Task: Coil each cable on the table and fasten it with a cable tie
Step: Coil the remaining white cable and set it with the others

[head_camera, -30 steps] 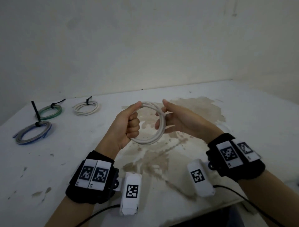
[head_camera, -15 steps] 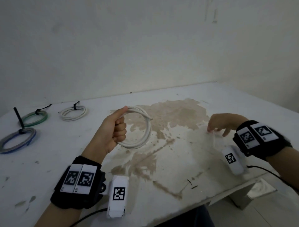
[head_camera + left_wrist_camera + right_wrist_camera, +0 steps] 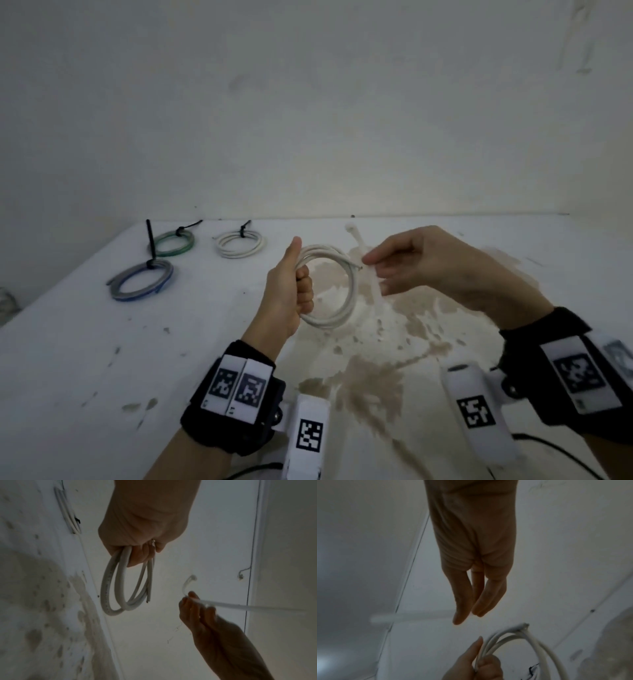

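Three tied coils [image 3: 239,243] far left (grouped), bare table [image 3: 85,342] nearer

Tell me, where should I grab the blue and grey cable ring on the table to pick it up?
Grip the blue and grey coil near its black tie, probably from above. It lies flat on the table, and there the tie bunches the loops, so they should lift together.
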